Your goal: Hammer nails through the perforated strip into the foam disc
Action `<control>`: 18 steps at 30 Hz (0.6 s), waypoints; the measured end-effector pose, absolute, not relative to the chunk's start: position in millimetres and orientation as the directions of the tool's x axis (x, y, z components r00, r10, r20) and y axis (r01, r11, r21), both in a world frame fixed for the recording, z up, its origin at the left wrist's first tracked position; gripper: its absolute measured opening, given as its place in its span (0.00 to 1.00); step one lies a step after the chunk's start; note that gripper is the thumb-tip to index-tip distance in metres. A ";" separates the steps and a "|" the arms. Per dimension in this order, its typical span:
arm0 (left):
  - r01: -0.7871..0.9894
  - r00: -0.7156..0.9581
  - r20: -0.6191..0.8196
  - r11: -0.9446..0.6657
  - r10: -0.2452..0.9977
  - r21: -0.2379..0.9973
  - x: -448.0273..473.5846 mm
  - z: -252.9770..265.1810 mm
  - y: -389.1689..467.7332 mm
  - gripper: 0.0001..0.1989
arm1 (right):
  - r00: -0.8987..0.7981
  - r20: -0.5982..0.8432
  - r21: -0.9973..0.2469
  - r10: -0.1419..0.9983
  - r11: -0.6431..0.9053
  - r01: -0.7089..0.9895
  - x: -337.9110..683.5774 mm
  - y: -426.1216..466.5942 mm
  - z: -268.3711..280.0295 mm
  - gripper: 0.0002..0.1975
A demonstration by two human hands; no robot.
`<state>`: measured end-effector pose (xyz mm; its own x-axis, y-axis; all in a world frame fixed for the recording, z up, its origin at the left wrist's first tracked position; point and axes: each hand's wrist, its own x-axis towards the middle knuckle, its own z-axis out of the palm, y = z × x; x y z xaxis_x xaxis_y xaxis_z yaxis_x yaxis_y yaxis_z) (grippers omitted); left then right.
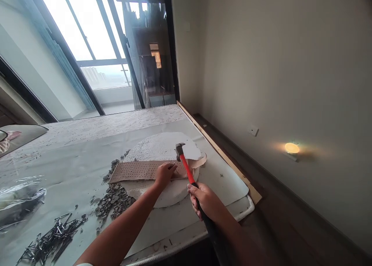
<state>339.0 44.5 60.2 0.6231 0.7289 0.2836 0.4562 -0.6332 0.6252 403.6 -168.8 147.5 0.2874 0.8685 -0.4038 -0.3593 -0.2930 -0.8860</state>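
Observation:
My right hand (205, 200) is wrapped round the black grip of a claw hammer (187, 169). Its red shaft slants up to a metal head, which hangs over the right part of a board. That board (133, 171) is flat, pinkish-brown and dotted with rows of small holes. My left hand (165, 175) rests on it with the fingertips pinched together, seemingly on a thin nail, mostly hidden. Under the board lies a round white slab (165, 142). A curled pinkish strip (199, 162) juts out at the board's right end.
Loose grey chips (116, 200) lie along the board's left side. A heap of nails (55, 235) and a clear plastic bag (20, 200) are at lower left. A wooden strip (221, 151) edges the covered surface (226, 177) beside the wall, where a lamp (291, 148) glows.

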 end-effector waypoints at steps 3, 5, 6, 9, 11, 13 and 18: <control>0.458 0.623 0.288 -0.638 0.727 0.620 339.0 59.2 44.3 0.15 | 0.290 -0.392 -0.889 0.873 -0.279 -0.362 403.3 -165.7 140.8 0.15; 0.475 0.621 0.295 -0.648 0.726 0.596 339.3 58.5 43.5 0.15 | 0.283 -0.384 -0.893 0.879 -0.276 -0.355 402.9 -163.5 136.8 0.16; 0.484 0.619 0.297 -0.651 0.727 0.585 339.5 58.0 42.8 0.14 | 0.275 -0.385 -0.893 0.881 -0.280 -0.353 402.6 -162.8 135.7 0.17; 0.503 0.612 0.301 -0.653 0.732 0.566 340.0 56.0 40.4 0.14 | 0.270 -0.396 -0.891 0.878 -0.298 -0.342 401.4 -162.2 135.4 0.18; 0.515 0.609 0.305 -0.657 0.732 0.550 340.3 54.4 39.1 0.13 | 0.287 -0.397 -0.897 0.872 -0.301 -0.324 400.0 -162.9 136.4 0.20; 0.527 0.610 0.306 -0.662 0.731 0.533 340.5 52.8 38.3 0.14 | 0.314 -0.367 -0.910 0.875 -0.269 -0.315 398.5 -163.2 136.4 0.21; 0.530 0.605 0.321 -0.670 0.728 0.520 340.0 49.1 38.4 0.14 | 0.298 -0.334 -0.918 0.895 -0.237 -0.318 395.6 -158.2 130.8 0.24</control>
